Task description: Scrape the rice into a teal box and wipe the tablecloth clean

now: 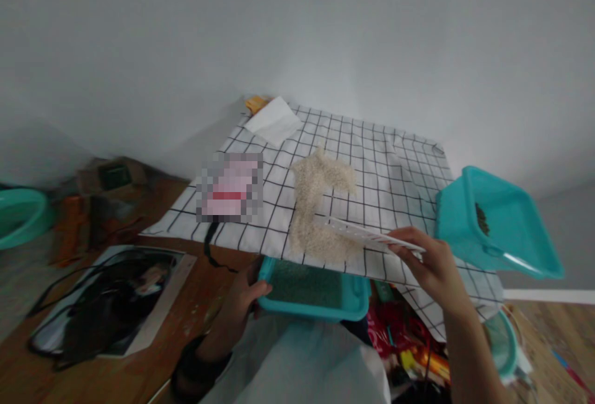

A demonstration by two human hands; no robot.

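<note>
My left hand [242, 305] grips the left end of a teal rectangular tray [356, 302], held just under the table's near edge. My right hand [430, 264] pinches a flat white card [357, 232]. The card's far edge rests against a pile of pale rice grains [316, 199] spread on the black-and-white checked cloth [395, 175]. Inside the tray there seems to be a layer of greenish grains, too blurred to name.
A second teal tub [497, 221] with a little dark stuff inside sits at the table's right edge. White paper [274, 120] lies at the far corner. A blurred pink patch [230, 187] lies left of the rice. Clutter and a teal basin [21, 215] cover the floor at left.
</note>
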